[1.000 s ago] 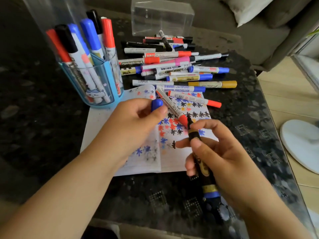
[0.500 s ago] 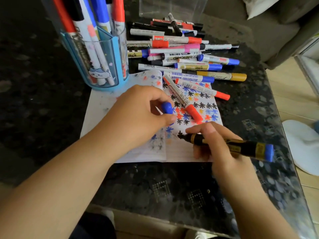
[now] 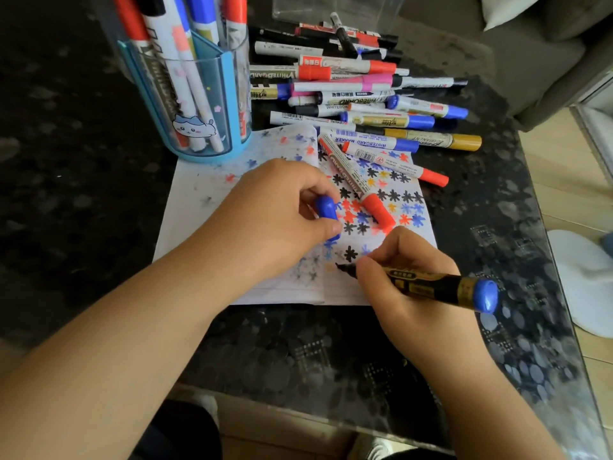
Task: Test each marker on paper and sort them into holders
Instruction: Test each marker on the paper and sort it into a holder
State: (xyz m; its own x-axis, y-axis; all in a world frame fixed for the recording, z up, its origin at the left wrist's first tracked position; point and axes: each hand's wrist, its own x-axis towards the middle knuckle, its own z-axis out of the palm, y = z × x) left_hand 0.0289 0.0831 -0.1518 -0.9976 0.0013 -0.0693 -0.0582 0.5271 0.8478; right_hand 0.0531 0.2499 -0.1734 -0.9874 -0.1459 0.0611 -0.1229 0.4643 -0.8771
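We grip the black-and-gold marker (image 3: 428,285) in our right hand (image 3: 411,293), fingers curled round the barrel near the nib, and the dark tip touches the paper (image 3: 185,207) close to its near edge. The marker's blue end points off toward the table's right edge. Our left hand (image 3: 275,224) rests on the middle of the paper and pinches the blue cap (image 3: 326,210) between thumb and curled fingers. The sheet is dotted with little star marks in black, red, blue and orange, thickest on its right half.

A red-capped whiteboard marker (image 3: 358,184) lies slantwise on the paper, just beyond our hands, cap toward us. Another red-capped marker (image 3: 394,162) lies across the paper's far right corner. Behind the paper, toward the table's far edge, a loose pile of markers (image 3: 358,91) lies flat, caps in red, blue, pink, black and gold.

At the paper's far left corner stands the blue holder (image 3: 185,94) with clear walls and a cartoon cat sticker, packed with upright markers. A clear box (image 3: 331,8) sits at the far edge behind the pile. The dark table (image 3: 298,353) has a speckled top.
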